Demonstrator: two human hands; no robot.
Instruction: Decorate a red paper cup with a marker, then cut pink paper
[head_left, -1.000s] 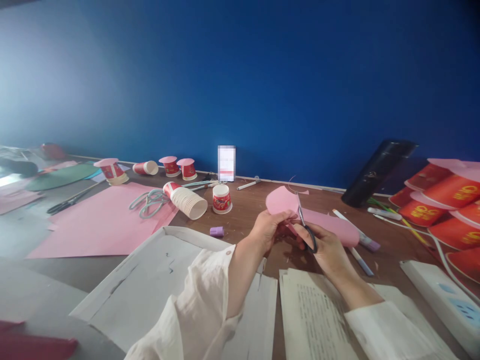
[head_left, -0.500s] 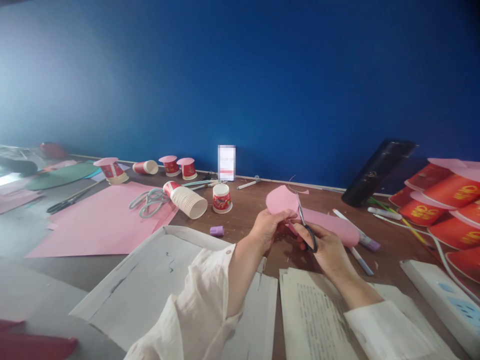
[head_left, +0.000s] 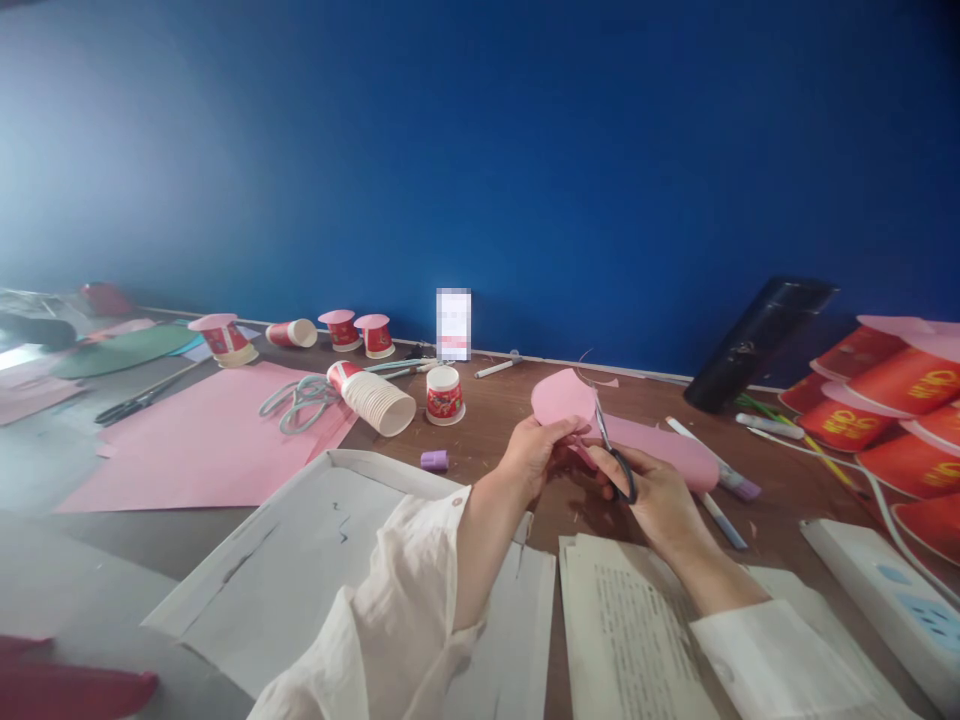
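My left hand pinches the lower edge of a rounded piece of pink paper. Closed around the black handles of a pair of scissors is my right hand. The blades point up and away, lying along the right edge of the pink piece. A thin offcut curls off near the blade tips. Behind my right hand, more pink paper lies on the brown table, partly hidden by the fingers.
Stacked paper cups, a single red cup and a purple cap lie left of my hands. A black cylinder, red cups and a power strip are at the right. Printed sheets lie in front.
Almost nothing differs. Both hands, the scissors and the pink piece stay in nearly the same place; the view has shifted very slightly.
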